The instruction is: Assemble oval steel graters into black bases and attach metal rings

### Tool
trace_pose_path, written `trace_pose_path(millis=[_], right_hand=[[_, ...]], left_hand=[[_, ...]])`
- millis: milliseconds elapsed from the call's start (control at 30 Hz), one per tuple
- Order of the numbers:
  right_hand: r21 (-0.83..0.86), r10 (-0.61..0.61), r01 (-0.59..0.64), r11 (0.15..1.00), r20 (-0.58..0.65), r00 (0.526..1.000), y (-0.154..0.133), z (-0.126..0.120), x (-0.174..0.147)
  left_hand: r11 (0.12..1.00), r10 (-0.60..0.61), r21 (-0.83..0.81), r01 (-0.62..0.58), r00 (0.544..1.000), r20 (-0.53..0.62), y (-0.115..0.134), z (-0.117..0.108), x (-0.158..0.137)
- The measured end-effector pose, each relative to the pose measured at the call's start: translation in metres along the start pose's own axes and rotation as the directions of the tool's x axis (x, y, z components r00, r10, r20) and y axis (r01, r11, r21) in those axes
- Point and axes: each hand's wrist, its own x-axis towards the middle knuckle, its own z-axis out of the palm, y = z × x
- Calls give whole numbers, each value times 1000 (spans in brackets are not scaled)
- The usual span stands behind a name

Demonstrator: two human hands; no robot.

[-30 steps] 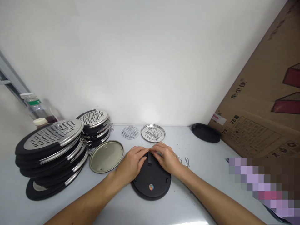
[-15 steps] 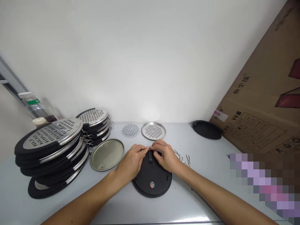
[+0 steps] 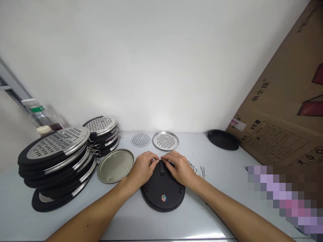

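A round black lid-like disc lies on the table in front of me, with a short strap near its far edge, small knobs low on both sides and a coloured round sticker. My left hand pinches a thin metal wire hook at the strap's far end. From the other side, my right hand pinches the same wire with thumb and forefinger. The fingers hide most of the hook. Several loose wire hooks lie just right of my right hand.
Stacks of perforated metal discs with black rims stand at the left, beside a plastic bottle. A greenish metal lid, a perforated plate, a rimmed perforated tray and a black dish surround the disc. A cardboard box rises at right.
Both hands stay at the far edge of the disc. Their fingers have shifted slightly around the wire, and the right fingers sit a little lower. The disc has barely moved.
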Motion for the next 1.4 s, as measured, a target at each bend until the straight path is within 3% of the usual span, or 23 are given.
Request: trace_pose_path(millis=[133,367,600,867,1000,1400], right_hand=[[70,42,-40,997,-30,999,-2,-1,3],[208,50,-29,978,-97,994,-6,-3,6],[189,80,-61,980,-98,992,-3,-10,0],[68,112,-105,992,-100,989,0,0,-2],[85,168,-161,983,-87,982,-1,2,0],[62,83,-79,995,-65,994,3,8,0]], left_hand=[[999,48,1,-48,998,-40,5,-2,3],[968,247,51,-245,968,-49,21,-11,5],[993,118,0,-119,987,-110,15,-5,5],[997,71,-1,-72,995,-74,3,0,3],[999,49,18,-48,997,-63,-2,3,3],[992,102,68,-107,992,72,10,-7,-10]])
